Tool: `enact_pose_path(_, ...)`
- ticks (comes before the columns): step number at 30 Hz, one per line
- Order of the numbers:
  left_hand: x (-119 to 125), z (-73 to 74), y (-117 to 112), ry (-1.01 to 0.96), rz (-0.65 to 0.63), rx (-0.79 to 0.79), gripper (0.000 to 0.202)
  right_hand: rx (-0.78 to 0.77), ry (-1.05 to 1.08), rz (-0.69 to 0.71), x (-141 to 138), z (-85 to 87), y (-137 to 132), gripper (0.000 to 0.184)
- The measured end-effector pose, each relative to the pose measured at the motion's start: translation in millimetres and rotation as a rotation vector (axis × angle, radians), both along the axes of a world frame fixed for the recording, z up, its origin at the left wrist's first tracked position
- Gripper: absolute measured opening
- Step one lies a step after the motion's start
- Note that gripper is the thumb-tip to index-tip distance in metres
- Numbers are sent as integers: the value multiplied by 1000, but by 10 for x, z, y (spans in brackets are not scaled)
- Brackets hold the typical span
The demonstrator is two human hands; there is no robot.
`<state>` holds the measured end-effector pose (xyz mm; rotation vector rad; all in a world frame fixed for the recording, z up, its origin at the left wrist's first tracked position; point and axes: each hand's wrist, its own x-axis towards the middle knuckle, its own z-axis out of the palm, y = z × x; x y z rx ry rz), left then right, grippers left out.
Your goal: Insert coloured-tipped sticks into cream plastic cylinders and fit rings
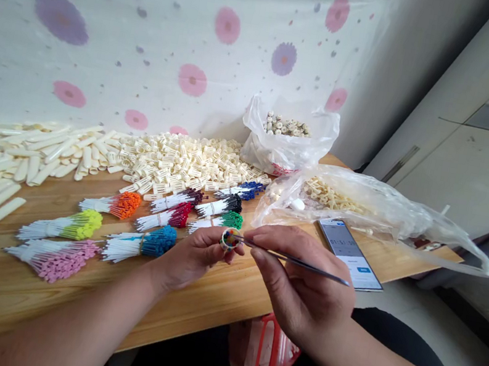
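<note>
My left hand [195, 256] pinches a small round white pen part [230, 240] upright over the front of the table, its opening toward me with several coloured spots inside. Between the fingers of my right hand [303, 277] is a pair of metal tweezers [301, 261], their tip at the opening of that part. Just left of my hands lie bundles of thin white refills with coloured ends, among them a blue bundle [140, 244], a green bundle [219, 221] and a pink bundle [56, 258].
Cream tubes [4, 161] and a heap of slotted cream pieces [192, 162] spread along the back. One plastic bag [282, 149] holds small round parts. Another clear bag [373, 195] lies at right, beside a phone [349, 254]. A red plastic container [269, 356] is below the table edge.
</note>
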<state>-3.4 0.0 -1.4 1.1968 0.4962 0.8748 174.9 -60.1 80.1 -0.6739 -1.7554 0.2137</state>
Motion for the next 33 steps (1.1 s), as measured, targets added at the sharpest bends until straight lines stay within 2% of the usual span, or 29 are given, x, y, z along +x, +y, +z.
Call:
enact_pose_path(4, 19, 62, -14, 21, 0, 13, 35, 39, -59, -20, 226, 147, -37, 16)
enact_pose_path(7, 33, 105, -11, 7, 48, 19, 40, -49, -206, -129, 537, 175, 27, 7)
enact_pose_path(9, 26, 103, 4, 7, 65, 32, 40, -241, -508, -238, 691, 56, 115, 11)
enact_pose_path(11, 3, 80, 28, 25, 72, 44, 41, -441, -964, -273, 735, -160, 210, 13)
enact_pose_path(12, -12, 66, 41, 37, 80, 49, 41, -504, -1130, -271, 716, -280, 256, 13)
enact_pose_path(14, -43, 42, 65, 73, 85, 67, 43, -509, -1275, -246, 633, -489, 345, 16)
enact_pose_path(16, -69, 31, 83, 110, 82, 90, 43, -495, -1272, -235, 567, -594, 451, 19)
enact_pose_path(19, -93, 28, 102, 133, 124, 107, 41, -493, -1209, -262, 684, -523, 710, 22)
enact_pose_path(23, -95, 21, 125, 124, 138, 98, 42, -554, -1085, -464, 1275, -272, 1272, 30)
enact_pose_path(25, -72, 26, 119, 131, 156, 81, 43, -608, -1039, -529, 1579, -237, 1566, 25)
enact_pose_path(27, -27, 50, 91, 154, 196, 56, 43, -647, -1002, -508, 1767, -298, 1801, 23)
enact_pose_path(29, 39, 96, 53, 188, 225, 38, 42, -641, -936, -456, 1807, -426, 1960, 26)
enact_pose_path(31, 128, 156, 26, 219, 225, 29, 44, -572, -813, -417, 1726, -562, 2061, 27)
enact_pose_path(33, 242, 213, 30, 231, 225, 6, 45, -429, -611, -412, 1579, -653, 2139, 28)
